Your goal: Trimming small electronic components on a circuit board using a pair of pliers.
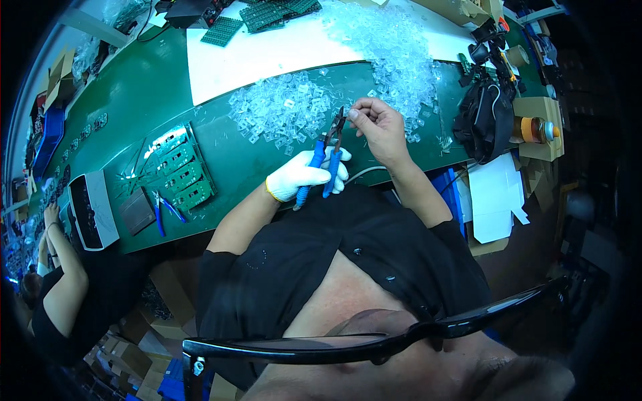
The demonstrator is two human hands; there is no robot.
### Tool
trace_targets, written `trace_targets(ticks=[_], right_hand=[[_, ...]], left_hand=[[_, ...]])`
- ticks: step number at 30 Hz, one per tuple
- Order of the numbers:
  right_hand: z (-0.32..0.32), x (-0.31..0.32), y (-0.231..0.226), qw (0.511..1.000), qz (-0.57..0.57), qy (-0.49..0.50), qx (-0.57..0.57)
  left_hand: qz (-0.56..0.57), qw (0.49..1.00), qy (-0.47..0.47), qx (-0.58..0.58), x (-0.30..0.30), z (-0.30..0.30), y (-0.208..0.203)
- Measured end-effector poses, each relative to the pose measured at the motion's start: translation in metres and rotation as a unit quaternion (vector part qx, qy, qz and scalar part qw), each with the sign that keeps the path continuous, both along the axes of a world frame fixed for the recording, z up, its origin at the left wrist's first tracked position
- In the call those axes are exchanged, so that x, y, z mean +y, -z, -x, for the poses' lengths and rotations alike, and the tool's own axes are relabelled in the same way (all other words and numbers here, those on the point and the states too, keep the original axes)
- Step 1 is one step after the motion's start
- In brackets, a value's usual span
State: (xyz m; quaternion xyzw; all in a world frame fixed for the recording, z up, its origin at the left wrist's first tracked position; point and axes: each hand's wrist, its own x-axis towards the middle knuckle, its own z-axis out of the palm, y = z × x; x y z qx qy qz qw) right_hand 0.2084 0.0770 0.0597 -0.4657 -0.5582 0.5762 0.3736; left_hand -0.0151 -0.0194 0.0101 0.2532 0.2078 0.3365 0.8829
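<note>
My left hand (291, 179), in a white glove, is closed round the blue handles of a pair of cutting pliers (317, 159). Their dark jaws point away from me. Bare and pinched, my right hand (384, 131) is right beside the jaw tips. Whatever its thumb and forefinger hold is too small to make out. Beyond the pliers, to the left, lies a heap of small clear plastic pieces (275, 110). A larger pile of similar clear pieces (400, 59) spreads behind my right hand.
Green circuit boards (179, 167) lie left on the green table (234, 180), near a second pair of blue-handled pliers (160, 212). More boards (267, 15) sit at the back. A black bag (483, 123) and a bottle (535, 129) stand right. Another person's arm (67, 281) shows far left.
</note>
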Motion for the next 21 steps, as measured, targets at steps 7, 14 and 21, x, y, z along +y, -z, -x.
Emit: trace_targets(ticks=[7, 14, 21], right_hand=[[0.004, -0.002, 0.001, 1.000, -0.014, 0.018, 0.012], [0.003, 0.004, 0.002, 1.000, -0.006, 0.003, 0.011], [0.008, 0.006, 0.012, 0.999, 0.008, 0.026, 0.031]], left_hand=[[-0.008, 1.000, 0.005, -0.019, 0.002, 0.000, -0.001], [0.000, 0.992, -0.030, 0.124, -0.006, 0.005, -0.031], [0.006, 0.999, -0.050, -0.018, -0.003, 0.013, -0.006]])
